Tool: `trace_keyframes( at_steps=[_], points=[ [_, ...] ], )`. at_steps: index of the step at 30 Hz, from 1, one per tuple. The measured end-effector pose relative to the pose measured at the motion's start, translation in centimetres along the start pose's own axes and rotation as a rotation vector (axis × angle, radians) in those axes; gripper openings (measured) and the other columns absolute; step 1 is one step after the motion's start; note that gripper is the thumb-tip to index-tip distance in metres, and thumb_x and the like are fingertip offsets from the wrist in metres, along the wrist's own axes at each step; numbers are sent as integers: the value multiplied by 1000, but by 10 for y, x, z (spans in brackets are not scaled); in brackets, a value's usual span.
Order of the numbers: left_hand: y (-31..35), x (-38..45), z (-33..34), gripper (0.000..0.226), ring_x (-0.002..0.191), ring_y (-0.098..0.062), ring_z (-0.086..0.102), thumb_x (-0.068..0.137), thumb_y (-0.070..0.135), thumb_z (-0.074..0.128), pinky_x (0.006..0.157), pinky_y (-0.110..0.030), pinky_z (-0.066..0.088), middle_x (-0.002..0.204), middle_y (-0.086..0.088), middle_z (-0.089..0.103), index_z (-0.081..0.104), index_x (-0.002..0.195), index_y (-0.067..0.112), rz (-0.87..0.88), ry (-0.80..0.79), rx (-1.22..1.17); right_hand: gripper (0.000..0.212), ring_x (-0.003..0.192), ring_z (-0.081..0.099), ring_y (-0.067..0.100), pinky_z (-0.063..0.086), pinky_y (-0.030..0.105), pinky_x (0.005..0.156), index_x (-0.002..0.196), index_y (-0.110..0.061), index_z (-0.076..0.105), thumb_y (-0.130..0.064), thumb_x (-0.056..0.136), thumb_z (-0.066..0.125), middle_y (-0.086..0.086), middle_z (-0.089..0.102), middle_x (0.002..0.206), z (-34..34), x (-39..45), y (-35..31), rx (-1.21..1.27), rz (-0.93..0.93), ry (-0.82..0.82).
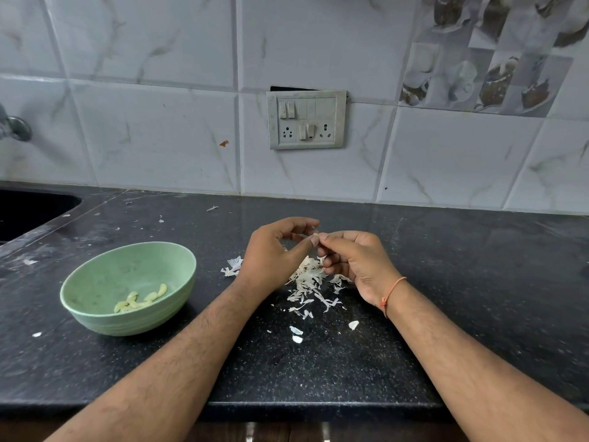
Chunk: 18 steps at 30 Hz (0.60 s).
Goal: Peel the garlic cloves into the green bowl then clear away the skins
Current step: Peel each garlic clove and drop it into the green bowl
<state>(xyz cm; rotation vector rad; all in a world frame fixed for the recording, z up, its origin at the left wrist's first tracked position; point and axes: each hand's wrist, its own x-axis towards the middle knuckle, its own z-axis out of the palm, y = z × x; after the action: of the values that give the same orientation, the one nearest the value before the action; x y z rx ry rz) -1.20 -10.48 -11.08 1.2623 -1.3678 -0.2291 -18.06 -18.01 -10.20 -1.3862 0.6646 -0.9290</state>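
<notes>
A green bowl [95, 283] stands on the black counter at the left, with several peeled garlic cloves [140, 302] lying in its bottom. To its right, my left hand [274, 253] and my right hand [353, 260] meet above a pile of white garlic skins [307, 279]. Between their fingertips they pinch a small garlic clove [315, 234], mostly hidden by the fingers. An orange thread circles my right wrist.
Loose skin scraps [296, 334] lie scattered on the black counter [446, 282], some near the front and some toward the back left. A dark sink [28, 208] opens at the far left. A switchboard [306, 120] sits on the tiled wall behind.
</notes>
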Motion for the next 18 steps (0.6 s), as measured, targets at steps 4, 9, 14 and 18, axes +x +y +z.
trace_keyframes(
  at_steps=[4, 9, 14, 18],
  points=[
    [0, 1, 0, 30, 91, 2, 73, 92, 16, 82, 77, -13, 53, 99, 19, 79, 78, 120, 27, -2, 48, -29, 16, 65, 65, 20, 58, 28, 59, 99, -1, 81, -16, 93, 80, 17, 76, 88, -1, -2, -2, -9, -43, -29],
    [1, 2, -2, 32, 93, -4, 74, 91, 15, 84, 88, -24, 60, 99, 16, 80, 77, 120, 27, -33, 57, -108, 17, 67, 68, 20, 60, 31, 61, 102, -3, 81, -13, 89, 84, 15, 77, 82, 2, -3, 0, -84, -126, -7],
    [3, 0, -4, 35, 92, -6, 72, 88, 17, 86, 82, -22, 60, 97, 17, 80, 76, 120, 29, -33, 70, -83, 12, 66, 70, 20, 61, 33, 62, 98, -9, 83, -17, 90, 84, 13, 79, 82, 0, -1, 3, -256, -270, 44],
    [3, -1, -3, 36, 96, -11, 70, 87, 22, 85, 94, -31, 57, 96, 21, 78, 76, 118, 36, -2, 66, 30, 5, 63, 70, 16, 63, 37, 63, 91, -15, 84, -18, 89, 86, 4, 78, 74, -2, 1, 5, -420, -383, 114]
  ],
)
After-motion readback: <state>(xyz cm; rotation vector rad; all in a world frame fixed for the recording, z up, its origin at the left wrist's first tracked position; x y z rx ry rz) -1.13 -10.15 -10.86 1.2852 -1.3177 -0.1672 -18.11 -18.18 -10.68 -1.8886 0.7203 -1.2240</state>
